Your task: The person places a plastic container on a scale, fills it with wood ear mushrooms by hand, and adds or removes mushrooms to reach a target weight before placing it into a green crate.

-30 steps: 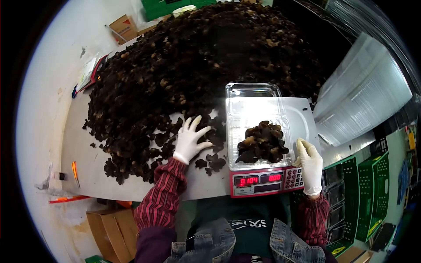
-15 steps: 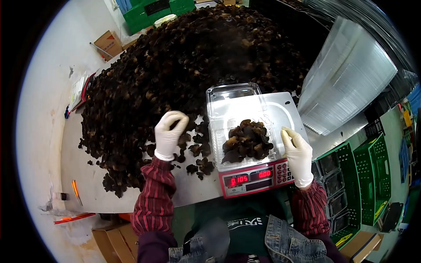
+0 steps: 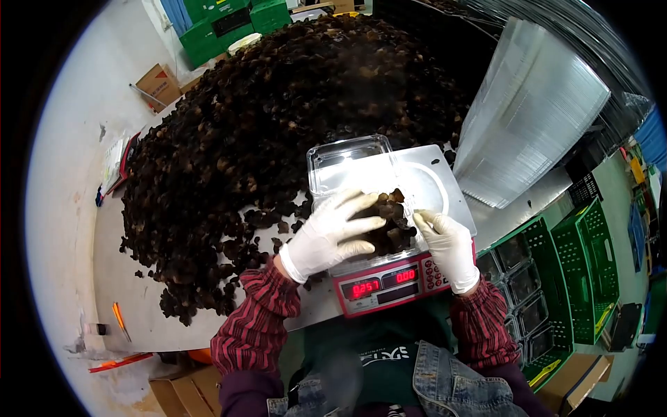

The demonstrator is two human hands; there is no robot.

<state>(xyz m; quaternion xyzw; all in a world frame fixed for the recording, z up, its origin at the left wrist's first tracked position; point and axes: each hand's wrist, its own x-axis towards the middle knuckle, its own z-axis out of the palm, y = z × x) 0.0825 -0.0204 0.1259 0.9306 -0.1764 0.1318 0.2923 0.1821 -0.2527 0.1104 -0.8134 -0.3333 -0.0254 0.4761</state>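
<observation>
A hinged clear plastic box point(image 3: 406, 182), its lid point(image 3: 347, 149) folded back, lies on an electronic scale point(image 3: 455, 198) with a red front. Dark wood ear mushrooms point(image 3: 392, 233) are heaped in it. My gloved left hand point(image 3: 333, 229) is spread over the left side of the heap, fingers apart, hiding part of it. At the box's right edge my gloved right hand point(image 3: 447, 247) has its thumb and fingers pinched together on the rim. The red display point(image 3: 365, 288) appears to read 0.257 and 0.00.
A large mound of wood ear mushrooms point(image 3: 278, 118) covers the metal table point(image 3: 149, 299) behind and left. Stacked clear boxes point(image 3: 535, 111) stand at the right. Below them are green crates point(image 3: 587, 257), one with clear boxes inside. An orange-handled tool point(image 3: 118, 316) lies at the left edge.
My left hand has moved right from beside the loose mushrooms onto the box, its fingers spreading. My right hand has come in to the box edge. The display has risen from 0.105.
</observation>
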